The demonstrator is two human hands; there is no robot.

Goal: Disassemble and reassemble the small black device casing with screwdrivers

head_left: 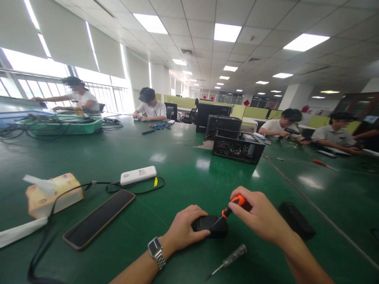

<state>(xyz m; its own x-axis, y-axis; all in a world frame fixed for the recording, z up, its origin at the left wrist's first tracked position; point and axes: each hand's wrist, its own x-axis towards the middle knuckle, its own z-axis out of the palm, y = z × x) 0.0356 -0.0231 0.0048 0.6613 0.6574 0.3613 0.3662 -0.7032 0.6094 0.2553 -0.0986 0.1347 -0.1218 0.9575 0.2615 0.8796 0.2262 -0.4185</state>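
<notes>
My left hand (pixel 188 227) grips the left end of a small black box-shaped device (pixel 218 228) on the green table. In my right hand (pixel 257 215) is an orange and black screwdriver (pixel 225 213), slanted down to the left. Its tip meets the top of the device near my left thumb; whether it sits in a screw I cannot tell. A second screwdriver with a clear handle (pixel 234 255) lies just in front of the device. Beyond my right wrist rests another black oblong piece (pixel 297 220).
On the left are a phone (pixel 99 219), a white power bank (pixel 138 175) with a black cable, and a tissue pack (pixel 56 195). Open computer cases (pixel 238 148) stand further back. A green basket (pixel 68 125) holds cables. Several people sit around the table; a red screwdriver (pixel 325 165) lies right.
</notes>
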